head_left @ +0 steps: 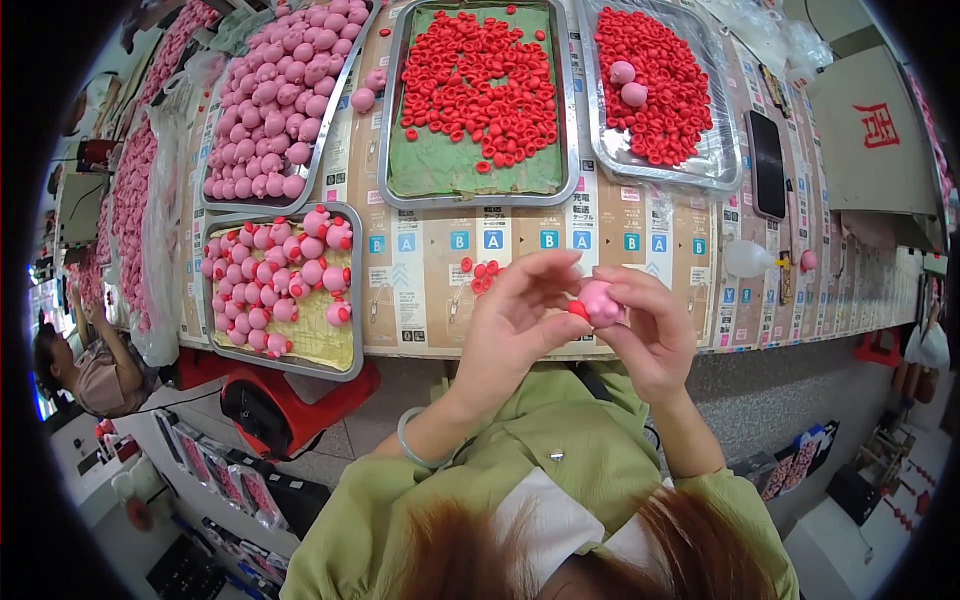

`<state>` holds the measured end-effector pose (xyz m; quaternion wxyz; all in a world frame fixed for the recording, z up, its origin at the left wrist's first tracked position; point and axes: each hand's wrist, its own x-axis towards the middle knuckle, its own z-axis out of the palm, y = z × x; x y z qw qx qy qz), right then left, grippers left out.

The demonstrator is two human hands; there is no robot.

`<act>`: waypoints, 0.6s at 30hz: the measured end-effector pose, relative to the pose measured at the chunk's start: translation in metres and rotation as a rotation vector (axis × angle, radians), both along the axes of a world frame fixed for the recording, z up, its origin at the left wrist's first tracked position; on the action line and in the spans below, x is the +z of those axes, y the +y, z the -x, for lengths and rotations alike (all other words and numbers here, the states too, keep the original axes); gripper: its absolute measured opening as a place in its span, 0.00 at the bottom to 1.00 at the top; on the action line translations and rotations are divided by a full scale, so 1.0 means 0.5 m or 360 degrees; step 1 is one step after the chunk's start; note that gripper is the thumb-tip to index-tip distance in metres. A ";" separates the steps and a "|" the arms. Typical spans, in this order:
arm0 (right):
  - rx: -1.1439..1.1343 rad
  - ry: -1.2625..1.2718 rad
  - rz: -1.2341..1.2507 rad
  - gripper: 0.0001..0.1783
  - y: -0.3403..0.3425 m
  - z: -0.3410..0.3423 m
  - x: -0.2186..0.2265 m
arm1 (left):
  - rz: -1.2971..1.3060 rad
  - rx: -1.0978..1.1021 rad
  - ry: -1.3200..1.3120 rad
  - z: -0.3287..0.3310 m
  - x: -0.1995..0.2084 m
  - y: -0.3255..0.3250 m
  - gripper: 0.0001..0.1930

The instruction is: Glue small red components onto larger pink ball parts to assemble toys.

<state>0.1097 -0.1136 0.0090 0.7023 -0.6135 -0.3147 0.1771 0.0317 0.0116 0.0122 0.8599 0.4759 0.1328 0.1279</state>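
Note:
Above my lap, near the table's front edge, my right hand (655,335) is closed on a pink ball-shaped toy (601,304) with small bumps, held between thumb and fingers. A small red cup-like piece (578,310) sits against the toy's left side. My left hand (510,335) curls toward it, with thumb and fingers at the red piece; its index finger is raised above. Several loose red pieces (481,277) lie on the table just left of my hands. At the left, a tray (345,362) with a yellowish lining holds pink toys fitted with red pieces.
Farther back stand a tray of plain pink toys (270,100), a green-lined tray (440,180) of red pieces and another metal tray (640,170) of red pieces. A phone (766,165), a white squeeze bottle (746,259) and a cardboard box (860,130) are rightward. A red stool (300,405) stands below left; another person (100,365) is beyond.

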 end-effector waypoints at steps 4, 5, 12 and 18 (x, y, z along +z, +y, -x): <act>-0.0048 -0.0604 0.0072 0.20 -0.002 -0.011 0.003 | 0.0736 -0.0385 0.0095 0.010 0.003 0.006 0.23; -0.0103 -0.0802 0.0149 0.20 -0.004 -0.011 0.004 | 0.0737 -0.0387 0.0097 0.013 0.006 0.006 0.23; -0.0116 -0.1048 -0.0095 0.19 0.003 -0.007 -0.002 | -0.0719 -0.0145 -0.0209 0.017 0.005 0.001 0.21; -0.0170 -0.1102 -0.0108 0.18 -0.001 0.000 -0.001 | -0.0835 -0.0083 -0.0325 0.016 0.005 -0.002 0.21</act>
